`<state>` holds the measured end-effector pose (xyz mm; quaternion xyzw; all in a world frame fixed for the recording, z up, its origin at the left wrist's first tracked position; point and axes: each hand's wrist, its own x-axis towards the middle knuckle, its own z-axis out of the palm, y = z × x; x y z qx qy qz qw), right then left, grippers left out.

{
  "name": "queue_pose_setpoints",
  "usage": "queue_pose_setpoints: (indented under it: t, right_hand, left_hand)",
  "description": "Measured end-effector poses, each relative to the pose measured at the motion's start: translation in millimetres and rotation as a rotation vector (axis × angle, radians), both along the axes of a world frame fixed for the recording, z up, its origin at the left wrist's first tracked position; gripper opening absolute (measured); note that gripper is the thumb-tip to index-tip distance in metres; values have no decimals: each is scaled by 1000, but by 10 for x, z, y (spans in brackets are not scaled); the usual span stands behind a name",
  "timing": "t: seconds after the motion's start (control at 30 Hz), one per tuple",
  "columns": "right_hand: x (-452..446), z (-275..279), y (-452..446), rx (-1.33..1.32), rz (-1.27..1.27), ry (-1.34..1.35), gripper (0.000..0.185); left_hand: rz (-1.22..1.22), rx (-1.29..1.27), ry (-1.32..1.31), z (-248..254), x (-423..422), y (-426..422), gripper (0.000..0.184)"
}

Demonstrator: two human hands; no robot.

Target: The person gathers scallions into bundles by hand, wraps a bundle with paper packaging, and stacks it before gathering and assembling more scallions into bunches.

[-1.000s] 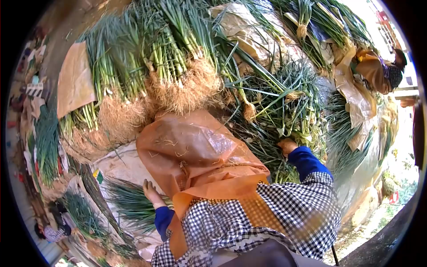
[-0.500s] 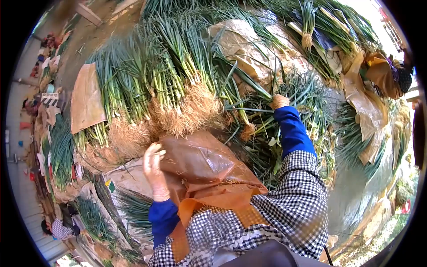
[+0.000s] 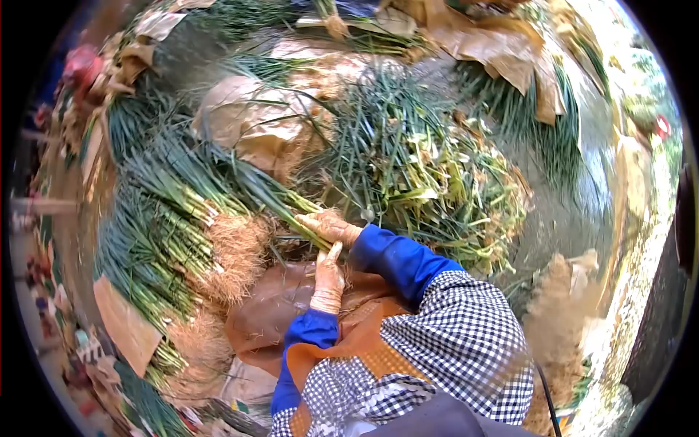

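Note:
In front of me, a few green onion stalks (image 3: 286, 217) slant down from upper left, their dark leaves trailing away from me. My right hand (image 3: 333, 226) is closed around their pale lower part. Just below it, my left hand (image 3: 329, 275) has its fingers pressed at the stalks' lower ends, and both hands almost touch. The root ends are mostly hidden by the hands. Left of my hands lie bundled green onions (image 3: 175, 233) with bushy tan roots (image 3: 237, 255). A brown plastic apron (image 3: 269, 306) spreads over my lap beneath the hands.
To the right is a heap of loose leaves and trimmings (image 3: 429, 167). A crumpled tan sack (image 3: 251, 120) lies ahead. More green onions (image 3: 524, 124) lie under brown sheeting (image 3: 502, 47) at upper right. A flat tan piece (image 3: 127, 328) stands against the bundles at left.
My view has turned to the right. My right hand has come in from the heap with the green onion stalks; my left hand, open before, has joined it and closed on them.

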<state>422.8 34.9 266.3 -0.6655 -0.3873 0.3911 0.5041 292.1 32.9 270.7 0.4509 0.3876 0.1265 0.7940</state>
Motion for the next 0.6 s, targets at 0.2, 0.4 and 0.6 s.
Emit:
queue_pose_setpoints:
  t: [0.2, 0.4, 0.6]
  right_hand:
    - [48, 242, -398, -214, 96, -98, 34]
    - [1028, -47, -513, -409, -233, -345, 26]
    - [320, 458, -127, -150, -1, -481, 38]
  left_hand:
    - [-156, 128, 195, -159, -158, -45, 27]
    - [102, -321, -112, 330, -299, 289, 44]
    - [115, -367, -92, 20, -600, 327, 51]
